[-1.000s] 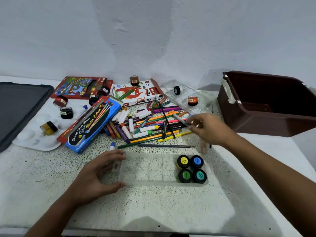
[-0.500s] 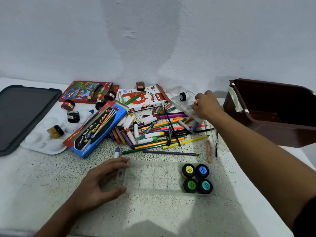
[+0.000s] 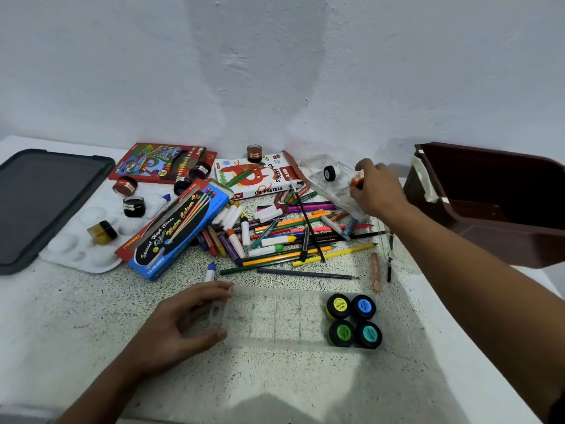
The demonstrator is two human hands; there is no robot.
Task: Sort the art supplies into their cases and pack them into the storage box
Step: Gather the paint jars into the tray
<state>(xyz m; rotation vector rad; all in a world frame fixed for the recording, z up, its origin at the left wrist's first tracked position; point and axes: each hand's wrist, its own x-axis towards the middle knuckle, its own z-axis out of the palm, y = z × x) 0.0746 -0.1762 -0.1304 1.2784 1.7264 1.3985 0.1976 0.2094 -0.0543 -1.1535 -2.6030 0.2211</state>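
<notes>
A clear plastic paint case [image 3: 275, 319] lies in front of me with several small paint pots [image 3: 351, 321] at its right end. My left hand [image 3: 186, 325] holds the case's left end with thumb and fingers. My right hand [image 3: 377, 189] is reached to the back right, fingers closed on a small orange paint pot [image 3: 357, 180] on a clear plastic wrapper [image 3: 336, 185]. A white pot with a black lid [image 3: 331, 172] lies beside it. The brown storage box [image 3: 489, 203] stands open at the right.
A heap of pencils, pens and crayons [image 3: 290, 237] covers the middle. A blue watercolour box [image 3: 177, 228], an oil pastels box [image 3: 256, 177] and a red pencil box [image 3: 162, 162] lie behind. A white palette [image 3: 85, 240] with several pots and a dark lid [image 3: 42, 203] sit left.
My right hand moved from the pencil heap back and to the right onto the wrapper and closed on the orange pot. My left hand stayed on the case.
</notes>
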